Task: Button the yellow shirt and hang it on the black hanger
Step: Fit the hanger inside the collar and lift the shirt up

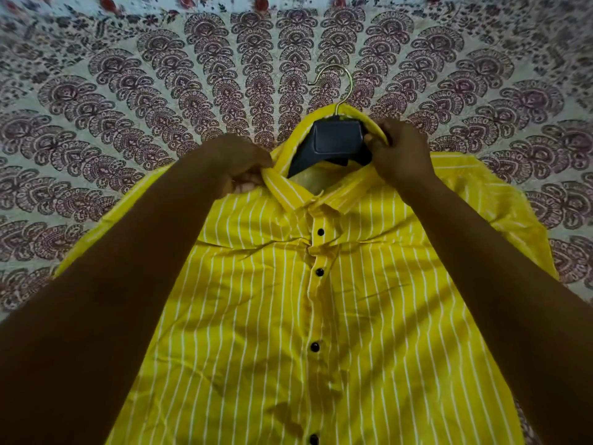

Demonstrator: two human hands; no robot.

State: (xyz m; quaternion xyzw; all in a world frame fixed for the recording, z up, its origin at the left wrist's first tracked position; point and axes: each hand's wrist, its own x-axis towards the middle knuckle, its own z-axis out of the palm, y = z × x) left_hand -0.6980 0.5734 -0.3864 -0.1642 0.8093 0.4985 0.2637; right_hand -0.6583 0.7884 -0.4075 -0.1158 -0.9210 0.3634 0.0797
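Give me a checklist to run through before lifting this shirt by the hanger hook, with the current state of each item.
1. Placket buttoned: ok. Four black buttons on the yellow white-striped shirt look fastened.
2. Top collar button: cannot tell; the neck gapes open around the hanger.
3. Black plastic hanger inside the neck: ok, its centre block shows within the collar.
4. Hanger arms seated in both shoulders: cannot tell, fabric hides them.
5. Metal hook free: ok, it lies clear on the patterned bedspread beyond the collar.
6. Collar settled: not ok. The left hand and right hand both grip it.
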